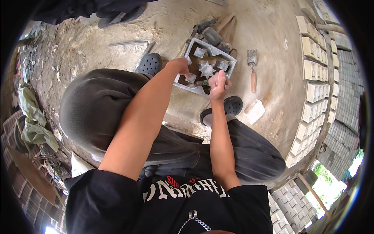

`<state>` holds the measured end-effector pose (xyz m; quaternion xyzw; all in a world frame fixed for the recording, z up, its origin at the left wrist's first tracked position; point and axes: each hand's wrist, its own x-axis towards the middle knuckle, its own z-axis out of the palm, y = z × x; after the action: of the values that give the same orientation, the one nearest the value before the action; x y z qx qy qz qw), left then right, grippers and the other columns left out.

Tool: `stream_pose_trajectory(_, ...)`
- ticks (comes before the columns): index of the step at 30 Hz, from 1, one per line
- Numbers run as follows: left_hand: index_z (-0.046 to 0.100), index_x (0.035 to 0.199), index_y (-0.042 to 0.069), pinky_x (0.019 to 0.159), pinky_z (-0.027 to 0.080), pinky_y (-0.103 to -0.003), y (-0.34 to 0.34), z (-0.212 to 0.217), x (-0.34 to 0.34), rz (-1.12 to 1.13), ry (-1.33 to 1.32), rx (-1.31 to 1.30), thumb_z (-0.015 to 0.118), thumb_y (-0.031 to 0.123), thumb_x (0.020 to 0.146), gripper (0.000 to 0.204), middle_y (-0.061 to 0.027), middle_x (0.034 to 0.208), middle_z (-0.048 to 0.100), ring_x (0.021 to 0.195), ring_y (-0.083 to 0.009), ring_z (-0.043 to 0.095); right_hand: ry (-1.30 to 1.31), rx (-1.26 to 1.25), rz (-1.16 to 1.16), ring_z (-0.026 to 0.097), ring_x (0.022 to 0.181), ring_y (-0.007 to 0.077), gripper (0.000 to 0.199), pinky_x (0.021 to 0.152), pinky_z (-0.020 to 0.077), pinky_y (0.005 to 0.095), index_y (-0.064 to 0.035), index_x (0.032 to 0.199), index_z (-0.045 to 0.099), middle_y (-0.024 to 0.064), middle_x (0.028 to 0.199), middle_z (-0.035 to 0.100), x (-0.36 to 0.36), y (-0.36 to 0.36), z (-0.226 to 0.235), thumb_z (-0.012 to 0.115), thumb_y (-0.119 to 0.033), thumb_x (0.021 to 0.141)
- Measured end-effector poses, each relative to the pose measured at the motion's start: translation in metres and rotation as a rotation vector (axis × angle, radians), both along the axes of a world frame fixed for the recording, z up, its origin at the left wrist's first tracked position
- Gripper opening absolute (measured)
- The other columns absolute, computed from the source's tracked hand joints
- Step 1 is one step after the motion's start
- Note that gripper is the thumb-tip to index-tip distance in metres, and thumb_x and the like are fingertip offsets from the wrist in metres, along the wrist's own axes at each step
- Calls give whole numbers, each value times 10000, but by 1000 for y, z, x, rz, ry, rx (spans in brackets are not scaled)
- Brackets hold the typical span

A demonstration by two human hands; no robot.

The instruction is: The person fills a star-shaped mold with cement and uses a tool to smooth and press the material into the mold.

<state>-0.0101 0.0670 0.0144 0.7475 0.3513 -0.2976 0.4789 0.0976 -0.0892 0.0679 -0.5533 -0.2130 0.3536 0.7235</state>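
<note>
Between my feet lies a pale rectangular mould frame (230, 70), set at a slant on the ground. Inside it an eight-pointed star block (207, 70) sits amid several grey square blocks (199, 52), with brown recesses between them. My left hand (179, 66) reaches over the frame's left side, fingers stretched down to the near-left square block (190, 78). Closed in a fist above the near right side, my right hand (219, 85) grips a thin hand tool (226, 87). The tool's end shows beside the fist; its working end is too small to make out.
Beyond the frame lie a dark-headed mallet (212, 36) and other tools. A wooden-handled trowel (253, 72) and a white block (255, 112) are at the right. Rows of cream blocks (314, 71) line the right side. Another person's shoe (132, 14) shows at the top left.
</note>
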Motion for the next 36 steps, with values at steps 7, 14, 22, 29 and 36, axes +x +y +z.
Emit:
stream_pose_trajectory(7,623,1100,-25,864,498,-400,0,12,6,-20,48,55,812,440,610,702,-171,1184,601,1057,-317,601,-45,21,75,275,438,49,344,415,193,247,-63,560,368,-48,521,319,-4,-7,-4,481,-123,880)
stream_pose_trajectory(14,497,1126,-126,617,540,-376,1,-14,-4,-45,-82,72,798,456,624,826,-231,1011,628,774,-300,657,-57,-122,-6,297,444,47,327,418,199,251,-67,573,400,-49,521,348,-17,11,27,473,-145,883)
stream_pose_trajectory(22,569,1127,-76,883,485,-392,-4,-21,-2,-41,-64,150,794,459,610,777,-210,1188,588,1073,-329,588,-114,-181,81,310,454,57,338,432,209,260,-41,569,398,-37,513,358,-21,6,12,478,-149,880)
stream_pose_trajectory(29,494,1205,-94,914,466,-395,-4,-23,-5,-1,-71,148,786,470,615,867,-242,1206,564,1105,-336,569,-185,-177,69,310,470,50,338,439,208,254,-48,571,408,-45,519,358,-22,0,-12,487,-157,881)
stream_pose_trajectory(36,368,1274,-144,970,414,-388,-1,-23,-4,-85,-67,139,753,565,616,1041,-315,1230,513,1146,-387,525,-30,-53,73,294,476,43,345,438,202,255,-47,580,431,-59,533,351,6,-5,30,514,-182,886)
